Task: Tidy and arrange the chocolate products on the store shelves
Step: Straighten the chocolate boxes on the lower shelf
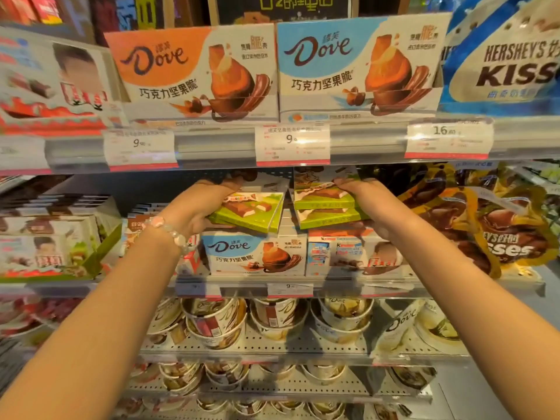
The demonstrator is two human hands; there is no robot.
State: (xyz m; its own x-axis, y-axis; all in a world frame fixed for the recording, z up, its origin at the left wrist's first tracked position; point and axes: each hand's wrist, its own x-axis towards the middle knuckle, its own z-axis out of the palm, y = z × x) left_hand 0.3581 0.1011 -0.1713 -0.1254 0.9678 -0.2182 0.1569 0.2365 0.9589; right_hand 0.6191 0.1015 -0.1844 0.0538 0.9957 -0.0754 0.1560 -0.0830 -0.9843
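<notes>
Green choc boxes (251,215) gripped by L hand (200,207) & R hand (362,197), mid store shelf (303,287).

Metal shelf tiers (378,147) spanning frame, clear price rails carrying paper tags (292,145); perforated lower shelf (272,344) showing; warm store light washing everything.

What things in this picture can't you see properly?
Head view only:
- Left hand fingers: hidden behind the green boxes.
- Small print on the price tags: blurred.
- Hershey's Kisses bag: cut off by the right edge.
- Boxes behind the right hand: in shadow.
</notes>
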